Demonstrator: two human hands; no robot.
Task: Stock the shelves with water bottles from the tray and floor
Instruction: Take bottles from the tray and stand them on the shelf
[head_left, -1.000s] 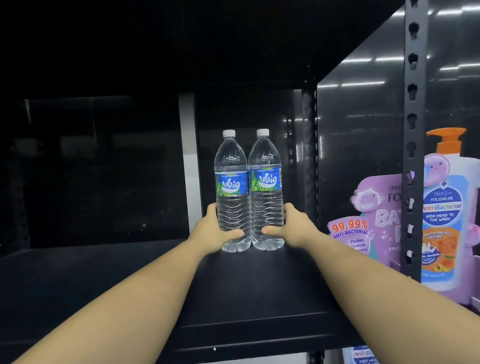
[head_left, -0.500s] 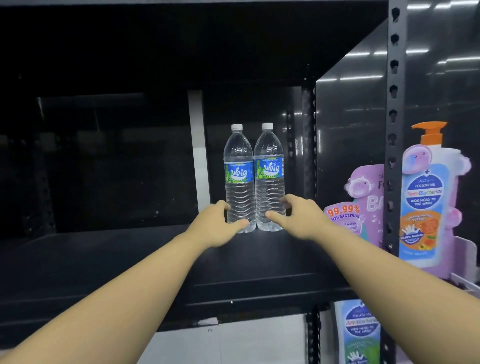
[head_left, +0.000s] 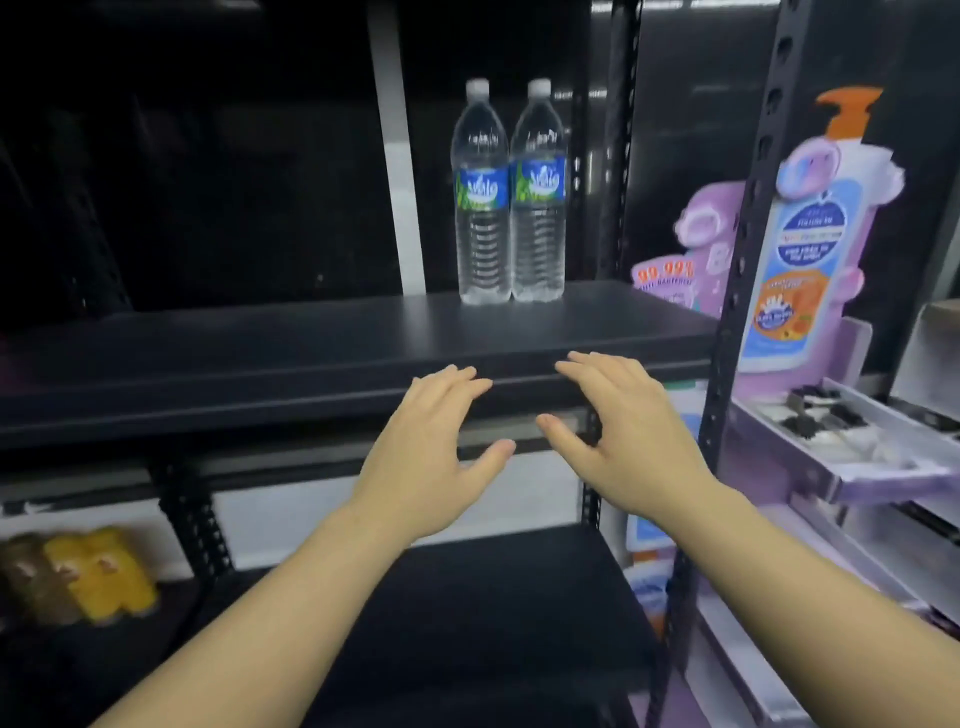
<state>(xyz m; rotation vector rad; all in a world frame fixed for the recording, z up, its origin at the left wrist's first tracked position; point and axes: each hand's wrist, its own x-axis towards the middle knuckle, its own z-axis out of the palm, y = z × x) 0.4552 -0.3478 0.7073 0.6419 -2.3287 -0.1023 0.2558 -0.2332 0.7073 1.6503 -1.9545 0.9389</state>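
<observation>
My left hand (head_left: 431, 457) and my right hand (head_left: 618, 441) hover side by side in front of the shelf (head_left: 311, 358), a small gap between them. Both hold nothing; fingers are spread and only loosely bent, thumbs pointing inward. Neither hand touches the shelf edge or any product.

Below the hands lies a lower shelf (head_left: 467, 597), dark and bare where visible. At its far left sits a blurred yellow and brown multipack (head_left: 78, 577); contents cannot be identified.

Beyond the hands, 2 water bottles (head_left: 509, 197) stand upright on the shelf, toward its rear right corner. They touch each other side to side, white caps on, blue labels facing me. They are well apart from my hands. No tray and no floor stock is in view.

Handling judgement: each bottle appears full, so expect noticeable weight and a high centre of mass. The walls are thin, ribbed plastic that will flex under a hard squeeze. The smooth label band may be slippery. Recommended hold: wrap the ribbed lower body, below the label, 1 bottle per hand. Set each base flat before letting go; a tall bottle tips easily and would knock its neighbour.

To the right, past the perforated upright (head_left: 748, 218), stands a body wash display (head_left: 810, 234) with an orange pump.
</observation>
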